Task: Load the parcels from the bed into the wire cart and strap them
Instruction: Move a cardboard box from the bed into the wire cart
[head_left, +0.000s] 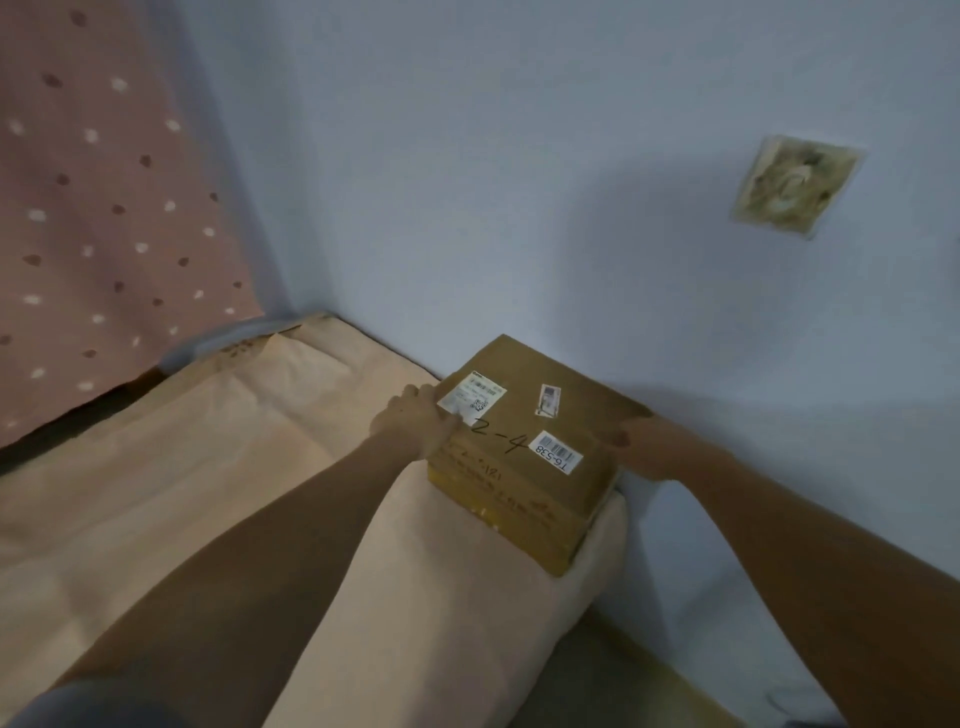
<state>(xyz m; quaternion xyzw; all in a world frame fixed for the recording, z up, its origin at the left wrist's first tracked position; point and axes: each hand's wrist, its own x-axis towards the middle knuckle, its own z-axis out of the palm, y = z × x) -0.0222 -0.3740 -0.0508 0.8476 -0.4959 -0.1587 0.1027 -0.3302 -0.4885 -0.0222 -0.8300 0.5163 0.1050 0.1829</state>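
A cardboard parcel (524, 447) is sitting on the corner of the bed (218, 467), right where the mattress is meeting the pale blue wall (519, 182). It is lying flat, with "2-4" handwritten across its top and three white labels stuck around that marking. The person is reaching in with both bare arms. The left hand (415, 423) is pressing against the parcel's left side, thumb lying over the top edge onto one label; the fingers are going down the side, so I cannot tell how far they are curling. The right hand (649, 447) is wrapping around the parcel's right edge, fingers hidden behind it. The parcel is resting on the cream sheet. Beyond the parcel's far left, a pink dotted curtain (104, 208) is hanging. Above the parcel's right side, a stained square patch (797, 187) is showing on the wall.
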